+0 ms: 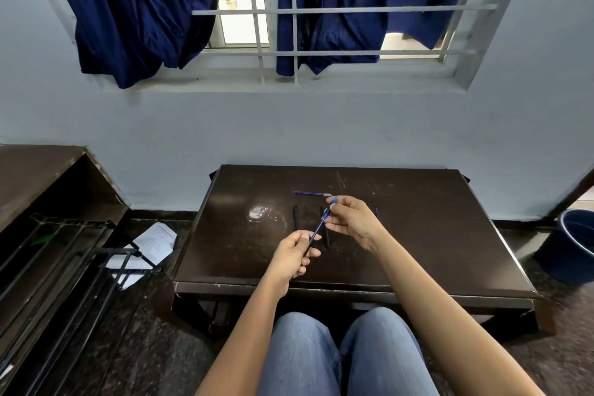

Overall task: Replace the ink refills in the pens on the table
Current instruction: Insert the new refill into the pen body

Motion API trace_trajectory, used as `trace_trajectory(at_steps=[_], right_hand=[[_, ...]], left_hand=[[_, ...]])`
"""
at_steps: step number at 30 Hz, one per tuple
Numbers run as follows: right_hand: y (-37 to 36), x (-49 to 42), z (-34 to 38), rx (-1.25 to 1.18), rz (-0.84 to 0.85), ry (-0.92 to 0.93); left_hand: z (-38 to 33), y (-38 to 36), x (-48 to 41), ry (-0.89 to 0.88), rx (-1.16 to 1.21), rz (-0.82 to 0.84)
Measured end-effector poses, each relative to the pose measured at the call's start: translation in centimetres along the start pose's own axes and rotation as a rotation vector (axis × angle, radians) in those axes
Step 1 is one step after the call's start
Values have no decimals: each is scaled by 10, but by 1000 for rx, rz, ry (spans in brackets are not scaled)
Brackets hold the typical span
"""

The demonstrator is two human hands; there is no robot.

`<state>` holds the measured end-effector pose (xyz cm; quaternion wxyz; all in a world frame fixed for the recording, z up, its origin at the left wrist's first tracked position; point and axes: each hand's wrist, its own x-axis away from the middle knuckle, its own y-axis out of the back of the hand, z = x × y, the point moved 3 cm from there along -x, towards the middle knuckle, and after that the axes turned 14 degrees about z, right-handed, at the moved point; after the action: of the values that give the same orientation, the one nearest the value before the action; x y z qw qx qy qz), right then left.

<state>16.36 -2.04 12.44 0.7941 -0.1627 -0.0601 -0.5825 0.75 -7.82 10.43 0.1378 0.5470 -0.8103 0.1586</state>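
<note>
My left hand [294, 255] grips a dark pen barrel with a blue ink refill [319, 226] sticking out of its upper end toward the right. My right hand [352, 219] hovers at the refill's far tip and pinches a small blue piece [333, 200] between thumb and forefinger. Two black pens lie on the dark table [434, 235]: one [295, 217] to the left of my hands, one [326, 236] partly under them. A loose blue refill [313, 193] lies further back. Another blue bit [376, 212] peeks out behind my right hand.
A clear plastic wrapper [265, 215] lies on the table's left half. Left of the table stand a brown shelf [48, 183] and a black metal rack [64, 267], with papers [154, 241] on the floor. A blue bucket [572, 244] stands at the right.
</note>
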Motion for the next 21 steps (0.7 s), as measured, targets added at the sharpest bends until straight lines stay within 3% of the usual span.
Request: trace_trajectory(at_steps=[6,14,21], right_hand=[[0,16,-11,33,-12,-16],[-11,38,-23,-10,119,-69],[-10,46,-32,-33,60,-43]], left_hand=[[-5,-6,9,89,88,-7],[-10,-14,17,136,115,21],[-9,-16,21,171,147,86]])
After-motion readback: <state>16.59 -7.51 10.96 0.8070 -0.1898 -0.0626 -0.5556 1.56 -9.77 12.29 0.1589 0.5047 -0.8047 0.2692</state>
